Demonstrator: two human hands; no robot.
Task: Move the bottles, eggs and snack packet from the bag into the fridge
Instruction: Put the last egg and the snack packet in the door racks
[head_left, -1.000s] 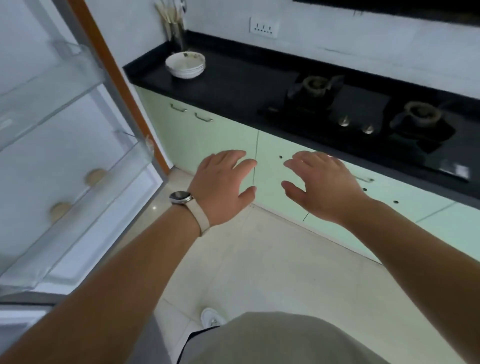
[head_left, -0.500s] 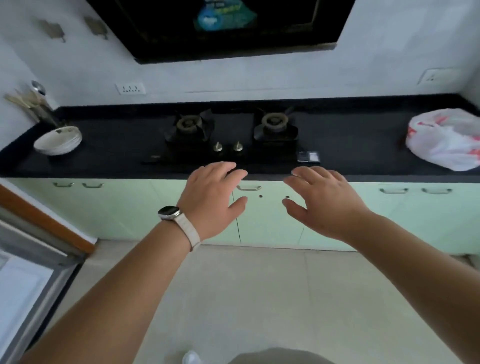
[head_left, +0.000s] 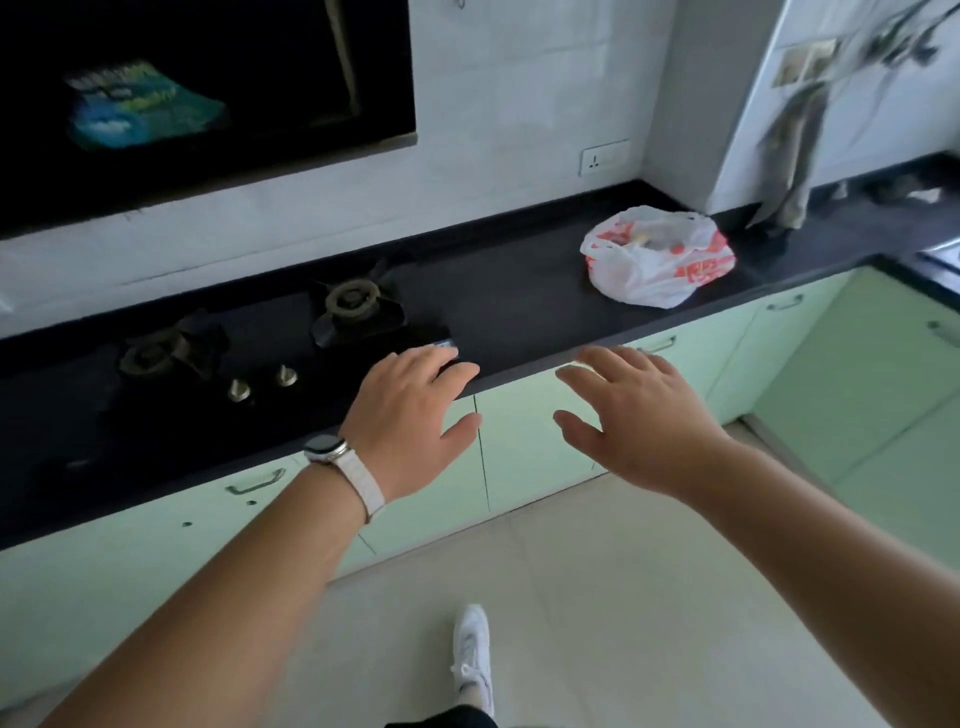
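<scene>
I look at a kitchen with a black counter (head_left: 524, 296) along the wall. At 10 o'clock on it sits the gas stove (head_left: 348, 312). My left hand (head_left: 410, 421) hovers flat, fingers spread, and holds nothing. My right hand (head_left: 639, 415) is likewise spread and empty. The bag (head_left: 657, 257) lies on the counter at 1 o'clock, well apart from both hands; the fridge is not visible. I fear the thin plastic may collapse or slide when I reach inside, and the eggs could crack.
</scene>
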